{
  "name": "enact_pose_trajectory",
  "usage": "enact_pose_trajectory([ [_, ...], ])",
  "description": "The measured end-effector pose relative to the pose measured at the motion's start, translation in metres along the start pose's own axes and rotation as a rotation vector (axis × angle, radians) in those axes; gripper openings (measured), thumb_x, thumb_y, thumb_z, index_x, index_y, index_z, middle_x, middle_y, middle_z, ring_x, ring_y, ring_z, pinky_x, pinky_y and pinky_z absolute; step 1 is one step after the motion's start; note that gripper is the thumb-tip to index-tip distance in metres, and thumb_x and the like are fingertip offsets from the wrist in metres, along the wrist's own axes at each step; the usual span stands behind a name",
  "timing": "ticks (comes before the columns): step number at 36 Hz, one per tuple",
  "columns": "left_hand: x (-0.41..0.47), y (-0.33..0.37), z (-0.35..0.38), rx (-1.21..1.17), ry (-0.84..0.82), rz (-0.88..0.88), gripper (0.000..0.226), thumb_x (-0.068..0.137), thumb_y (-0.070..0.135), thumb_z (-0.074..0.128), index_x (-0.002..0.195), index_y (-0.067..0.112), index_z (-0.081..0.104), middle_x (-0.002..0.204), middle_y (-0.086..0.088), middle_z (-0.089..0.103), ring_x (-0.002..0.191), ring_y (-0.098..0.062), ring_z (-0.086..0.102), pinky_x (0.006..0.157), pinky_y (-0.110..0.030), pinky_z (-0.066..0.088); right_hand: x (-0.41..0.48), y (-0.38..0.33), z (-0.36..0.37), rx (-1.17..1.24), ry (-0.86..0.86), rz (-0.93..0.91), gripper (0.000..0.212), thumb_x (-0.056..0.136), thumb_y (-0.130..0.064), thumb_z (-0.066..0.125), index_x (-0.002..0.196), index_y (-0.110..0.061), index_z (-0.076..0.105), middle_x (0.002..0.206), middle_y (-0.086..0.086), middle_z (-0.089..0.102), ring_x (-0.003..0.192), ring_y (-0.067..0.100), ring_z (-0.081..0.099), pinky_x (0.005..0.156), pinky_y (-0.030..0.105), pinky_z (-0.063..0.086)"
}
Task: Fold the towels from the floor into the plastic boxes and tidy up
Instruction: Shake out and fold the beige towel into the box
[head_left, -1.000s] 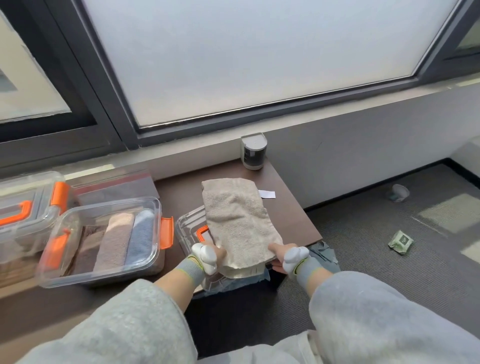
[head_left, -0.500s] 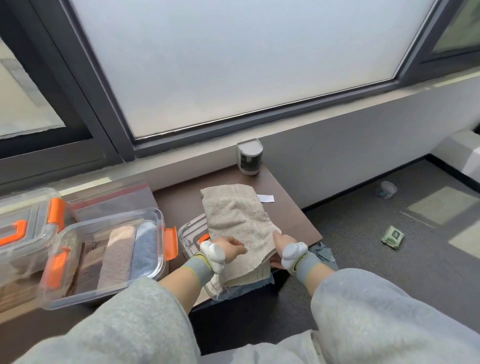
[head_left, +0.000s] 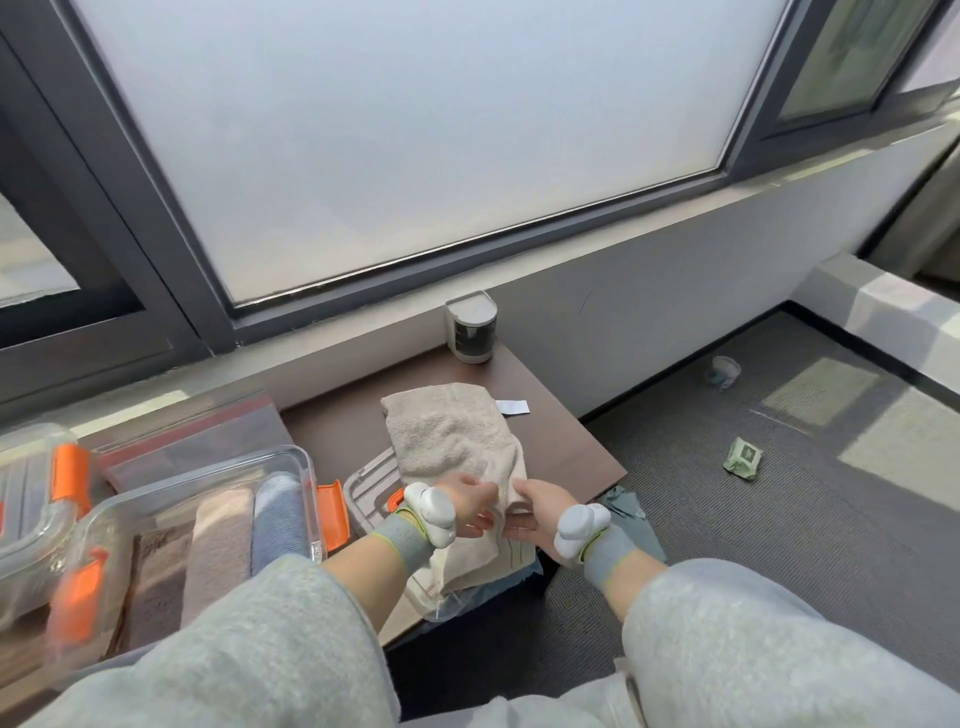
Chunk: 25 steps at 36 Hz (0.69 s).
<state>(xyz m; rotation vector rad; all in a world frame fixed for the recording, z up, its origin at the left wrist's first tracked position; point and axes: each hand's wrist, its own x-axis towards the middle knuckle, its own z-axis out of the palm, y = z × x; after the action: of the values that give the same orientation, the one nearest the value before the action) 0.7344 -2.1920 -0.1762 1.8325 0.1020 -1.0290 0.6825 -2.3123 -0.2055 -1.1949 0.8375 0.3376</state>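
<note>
- The beige towel (head_left: 449, 441) lies on the dark tabletop (head_left: 337, 431). Its far part is spread flat, and its near part hangs over the front edge.
- Under the towel there is a clear plastic piece (head_left: 370, 484) with an orange clip. I cannot tell if it is a lid or a box.
- The left hand (head_left: 470, 506) and the right hand (head_left: 537, 512) are close together at the near middle of the towel, almost touching.
- Both hands are closed on the cloth: the fingers of each pinch a raised fold of the towel between them.
- Each wrist carries a white device on a grey band, and the sleeves are light grey.
- To the left stands an open plastic box (head_left: 310, 493) with orange latches. Rolled towels lie side by side in it: a blue one (head_left: 278, 514), a pink-beige one (head_left: 218, 545) and a darker one next to it.
- Another plastic box (head_left: 31, 493) is at the far left edge, partly out of view.
- A small grey device (head_left: 470, 327) stands at the back of the tabletop near the window, and a white paper slip (head_left: 511, 407) lies just beside the towel.
- On the carpet to the right lies a green packet (head_left: 744, 460).
</note>
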Motion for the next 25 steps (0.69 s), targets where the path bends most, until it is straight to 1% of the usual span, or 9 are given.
enact_pose_trajectory([
  [2, 0.001, -0.002, -0.006, -0.016, 0.023, -0.013, 0.01, 0.089, 0.01, 0.046, 0.085, 0.006, 0.055, 0.083, -0.014, 0.06, 0.064, -0.02, 0.06, 0.067, -0.028, 0.054, 0.002, 0.006, -0.003, -0.007, 0.089, 0.037, 0.025, 0.099, -0.018, 0.04, 0.113, -0.001, 0.052, 0.101, 0.021, 0.065, 0.091, 0.033, 0.064, 0.08, 0.041, 0.054],
  [6, 0.002, -0.007, -0.021, -0.091, 0.053, -0.049, 0.009, 0.09, 0.009, 0.046, 0.084, 0.006, 0.052, 0.063, -0.011, 0.062, 0.056, -0.019, 0.061, 0.066, -0.031, 0.056, 0.012, 0.024, -0.016, -0.489, 0.266, 0.058, 0.041, 0.097, -0.016, 0.037, 0.128, 0.01, 0.048, 0.13, 0.028, 0.052, 0.121, 0.041, 0.051, 0.103, 0.048, 0.042],
  [8, 0.001, -0.009, -0.029, -0.126, 0.081, -0.05, 0.004, 0.089, 0.006, 0.047, 0.086, 0.005, 0.05, 0.062, -0.013, 0.063, 0.056, -0.021, 0.064, 0.064, -0.034, 0.058, 0.012, 0.032, -0.021, -0.567, 0.253, 0.088, 0.044, 0.097, -0.018, 0.039, 0.13, 0.009, 0.046, 0.134, 0.027, 0.05, 0.124, 0.04, 0.048, 0.105, 0.047, 0.04],
  [9, 0.0, -0.011, -0.036, -0.152, 0.095, -0.054, 0.003, 0.088, 0.006, 0.047, 0.087, 0.005, 0.05, 0.066, -0.016, 0.062, 0.058, -0.023, 0.065, 0.062, -0.035, 0.058, 0.014, 0.035, -0.019, -0.554, 0.237, 0.107, 0.045, 0.095, -0.019, 0.042, 0.132, 0.007, 0.045, 0.136, 0.025, 0.048, 0.125, 0.039, 0.047, 0.105, 0.046, 0.04],
  [13, -0.001, -0.019, -0.054, -0.146, 0.083, 0.006, 0.012, 0.095, 0.01, 0.049, 0.083, 0.008, 0.049, 0.075, -0.012, 0.058, 0.06, -0.022, 0.063, 0.053, -0.03, 0.058, 0.016, 0.044, -0.013, -0.162, 0.236, 0.256, 0.049, 0.092, -0.018, 0.054, 0.137, -0.005, 0.041, 0.144, 0.013, 0.041, 0.127, 0.032, 0.045, 0.093, 0.038, 0.048],
  [15, -0.003, -0.021, -0.058, -0.147, 0.111, 0.045, 0.002, 0.095, 0.009, 0.048, 0.095, 0.008, 0.047, 0.078, -0.011, 0.057, 0.061, -0.024, 0.062, 0.05, -0.029, 0.056, 0.018, 0.049, -0.011, -0.094, 0.238, 0.266, 0.045, 0.091, -0.018, 0.056, 0.133, -0.008, 0.044, 0.144, 0.011, 0.041, 0.127, 0.03, 0.045, 0.084, 0.038, 0.049],
  [19, -0.009, -0.021, -0.063, -0.135, 0.167, 0.073, 0.032, 0.089, 0.0, 0.039, 0.11, 0.024, 0.045, 0.075, -0.011, 0.054, 0.062, -0.028, 0.063, 0.053, -0.037, 0.058, 0.021, 0.055, -0.011, -0.018, 0.194, 0.248, 0.036, 0.091, -0.019, 0.058, 0.124, -0.006, 0.052, 0.132, 0.011, 0.052, 0.116, 0.03, 0.054, 0.081, 0.04, 0.051],
  [22, -0.013, -0.019, -0.059, -0.059, 0.142, 0.041, 0.034, 0.09, 0.003, 0.033, 0.112, 0.018, 0.054, 0.075, -0.01, 0.052, 0.058, -0.024, 0.059, 0.05, -0.03, 0.056, 0.02, 0.052, -0.008, 0.04, 0.241, 0.206, 0.045, 0.092, -0.029, 0.058, 0.129, -0.005, 0.05, 0.132, 0.012, 0.05, 0.116, 0.033, 0.053, 0.076, 0.042, 0.052],
  [25, -0.012, -0.022, -0.055, 0.104, 0.163, 0.019, 0.029, 0.094, 0.009, 0.038, 0.114, 0.008, 0.06, 0.075, -0.009, 0.056, 0.057, -0.019, 0.057, 0.049, -0.026, 0.054, 0.021, 0.049, -0.006, 0.066, 0.315, 0.186, 0.047, 0.095, -0.035, 0.051, 0.13, -0.005, 0.047, 0.135, 0.012, 0.045, 0.12, 0.036, 0.048, 0.07, 0.041, 0.052],
])
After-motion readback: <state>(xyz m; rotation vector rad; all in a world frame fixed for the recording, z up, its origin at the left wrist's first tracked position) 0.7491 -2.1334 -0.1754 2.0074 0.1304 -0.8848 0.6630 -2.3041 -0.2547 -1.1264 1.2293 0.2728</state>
